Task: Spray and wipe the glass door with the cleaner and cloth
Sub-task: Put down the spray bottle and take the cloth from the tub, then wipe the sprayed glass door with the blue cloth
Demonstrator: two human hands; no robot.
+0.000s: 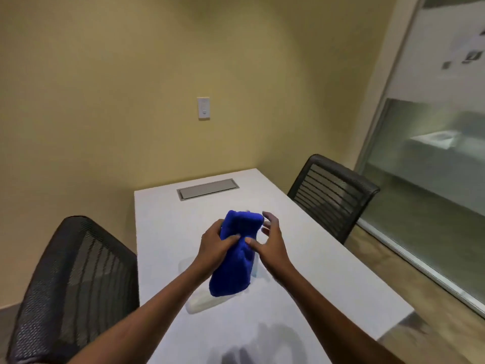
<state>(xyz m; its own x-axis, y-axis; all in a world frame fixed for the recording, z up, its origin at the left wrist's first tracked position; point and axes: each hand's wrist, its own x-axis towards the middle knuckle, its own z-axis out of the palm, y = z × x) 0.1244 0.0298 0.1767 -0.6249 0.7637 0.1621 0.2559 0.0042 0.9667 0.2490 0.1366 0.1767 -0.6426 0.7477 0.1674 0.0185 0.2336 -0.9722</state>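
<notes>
Left hand (pixel 214 245) fingers clamped on blue cloth (pixel 236 256), held above the middle of the white desk (pixel 328 271); right hand (pixel 270 243) just beside the cloth, fingers spread wide; glass door (pixel 433 158) far right

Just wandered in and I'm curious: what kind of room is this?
Probably a small office meeting room: a white table with a cable hatch, mesh chairs either side, and a glass wall.
</notes>
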